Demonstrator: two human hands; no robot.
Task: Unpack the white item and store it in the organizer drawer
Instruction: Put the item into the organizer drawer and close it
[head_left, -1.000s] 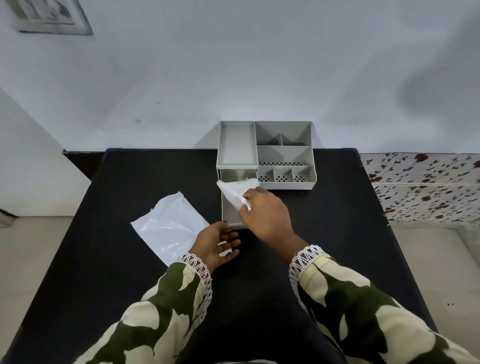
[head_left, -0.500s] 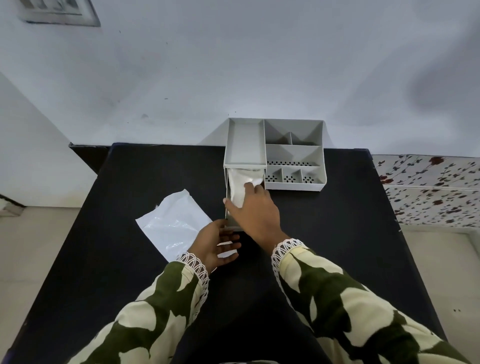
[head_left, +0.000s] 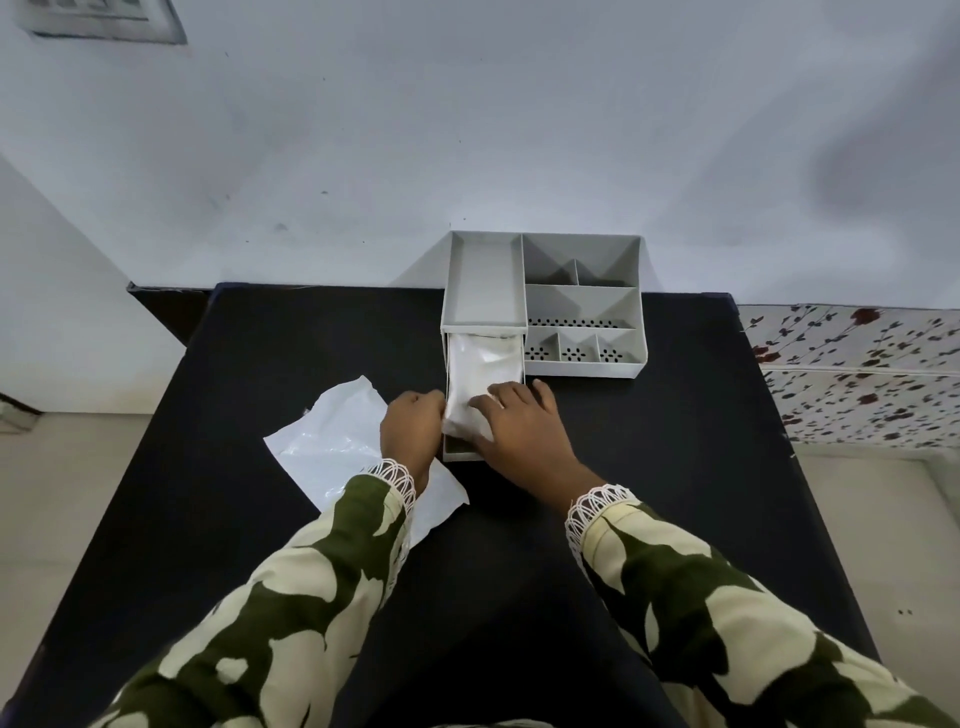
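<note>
On the near part of a black tabletop (head_left: 675, 467), two arms in green-and-cream patterned sleeves (head_left: 322, 587) reach forward. The left hand (head_left: 413, 428) curls against the left wall of the pulled-out grey plastic drawer (head_left: 460, 454); its grip cannot be told. The right hand (head_left: 519, 423) presses flat, fingers spread, on the white folded item (head_left: 480, 371) lying inside it. Left lies an empty clear plastic wrapper (head_left: 332, 441). Farther back stands the grey compartmented organizer (head_left: 587, 312).

The white item (head_left: 480, 376) now lies inside the pulled-out drawer (head_left: 460, 455), no longer held above it. The left hand (head_left: 413, 427) has left the table and touches the drawer's side.
</note>
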